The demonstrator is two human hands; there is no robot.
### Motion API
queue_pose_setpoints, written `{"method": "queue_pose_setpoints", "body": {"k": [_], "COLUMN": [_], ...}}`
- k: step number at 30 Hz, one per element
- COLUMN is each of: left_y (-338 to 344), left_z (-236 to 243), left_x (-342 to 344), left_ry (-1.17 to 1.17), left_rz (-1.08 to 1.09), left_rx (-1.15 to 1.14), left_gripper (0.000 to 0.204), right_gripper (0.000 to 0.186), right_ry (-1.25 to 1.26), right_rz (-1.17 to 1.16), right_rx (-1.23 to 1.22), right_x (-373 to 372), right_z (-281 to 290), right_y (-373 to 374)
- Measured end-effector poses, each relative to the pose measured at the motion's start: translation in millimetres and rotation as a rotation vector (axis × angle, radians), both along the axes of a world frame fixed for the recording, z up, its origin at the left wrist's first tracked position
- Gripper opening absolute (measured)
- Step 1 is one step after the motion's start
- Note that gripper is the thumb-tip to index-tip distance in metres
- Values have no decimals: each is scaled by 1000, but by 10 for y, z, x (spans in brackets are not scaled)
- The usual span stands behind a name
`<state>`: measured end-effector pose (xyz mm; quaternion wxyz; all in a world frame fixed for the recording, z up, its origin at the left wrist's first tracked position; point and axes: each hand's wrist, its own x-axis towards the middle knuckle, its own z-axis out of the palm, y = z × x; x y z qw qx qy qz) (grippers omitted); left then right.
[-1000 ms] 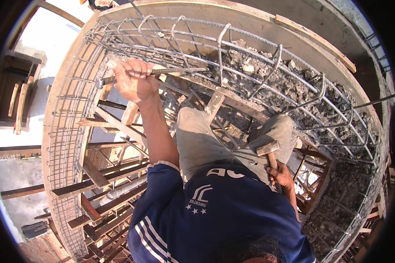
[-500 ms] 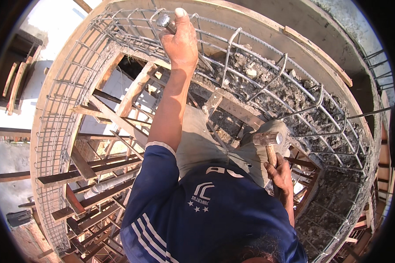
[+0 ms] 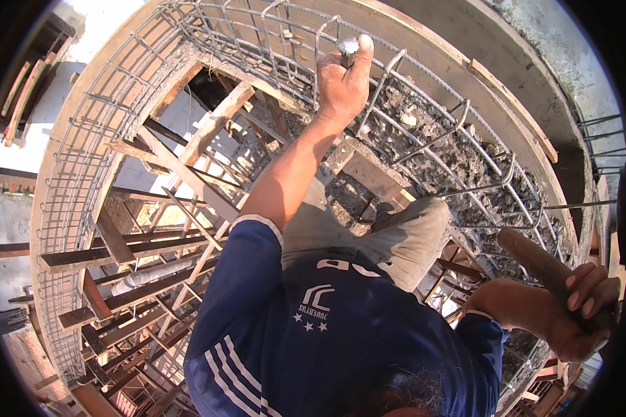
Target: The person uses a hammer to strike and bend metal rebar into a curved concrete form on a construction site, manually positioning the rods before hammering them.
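My left hand, stretched forward, is closed around a chisel. Its shiny round struck end pokes out above the fist beside my thumb, while the lower part is hidden behind the hand. Just around it run the bars of a steel rebar cage, with rough broken concrete to the right. Raised out to the far right, my right hand grips a hammer by its wooden handle. The handle's butt points left, and the hammer's head is lost in the dark rim.
A curved formwork wall bounds the cage on its far side, a loose wooden strip along its top. Below left, timber props and beams cross over an open drop. One rebar end sticks out to the right.
My right hand has swung the hammer from beside my knee up and out to the right. The left hand with the chisel has shifted right in the picture; the whole view has also shifted somewhat.
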<state>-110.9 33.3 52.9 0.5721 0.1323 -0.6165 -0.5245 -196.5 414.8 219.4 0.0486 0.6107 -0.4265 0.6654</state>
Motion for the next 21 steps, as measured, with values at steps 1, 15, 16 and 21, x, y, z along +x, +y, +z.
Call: {"method": "queue_pose_setpoints", "body": {"k": [1, 15, 16, 21], "left_y": [154, 912, 913, 1100], "left_z": [-33, -422, -445, -519], "left_x": [44, 102, 97, 38], "left_ry": [1, -71, -85, -73], "left_rz": [-12, -163, -131, -99], "left_rx": [1, -334, -335, -326], "left_gripper": [53, 39, 38, 36], "right_gripper": [43, 21, 20, 43], "right_ry": [3, 262, 84, 65], "right_rz": [-62, -332, -406, -334], "right_rx": [-82, 933, 862, 191], "right_x": [-24, 422, 422, 570], "right_z": [44, -1289, -1344, -771], "right_y": [28, -278, -211, -190]}}
